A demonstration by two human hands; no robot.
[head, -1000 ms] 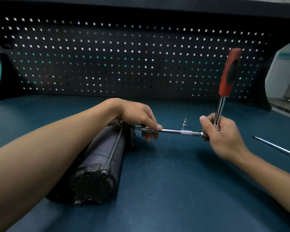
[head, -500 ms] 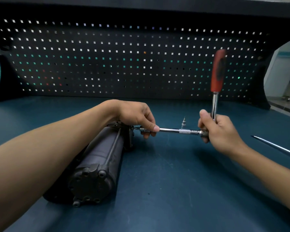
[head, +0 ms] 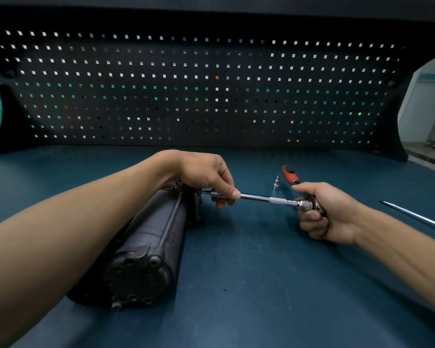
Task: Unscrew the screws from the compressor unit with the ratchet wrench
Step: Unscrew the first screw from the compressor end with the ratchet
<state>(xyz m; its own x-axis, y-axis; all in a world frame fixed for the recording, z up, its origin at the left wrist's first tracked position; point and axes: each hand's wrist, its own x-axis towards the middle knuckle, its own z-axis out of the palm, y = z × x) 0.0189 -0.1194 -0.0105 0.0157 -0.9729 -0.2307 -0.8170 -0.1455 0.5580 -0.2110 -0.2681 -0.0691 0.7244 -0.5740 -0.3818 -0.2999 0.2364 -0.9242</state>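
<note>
The compressor (head: 146,242), a dark cylinder, lies on its side on the blue bench (head: 261,285), left of the middle. One bolted end cap faces the camera, and the other end points toward the pegboard (head: 211,96).

The left forearm passes over the compressor. The left hand (head: 204,174) is at the far end of it. There the thumb and the curled fingers pinch the socket end of a thin steel bar (head: 256,197). The bar meets the end plate, but the screw itself is hidden.

The bar runs to the right, almost level, a little above the bench. Behind it a small metal piece (head: 276,182) stands upright on the bench; it is perhaps a removed screw, but it is too small to tell.

The bar ends in the head of the wrench (head: 290,175). The right hand (head: 329,212) grips this head, with the fingers closed tight around it and the thumb on top. The red handle points away from the person, low over the bench.

Further right a long thin rod (head: 417,217) lies on the bench, well apart from the hand.
</note>
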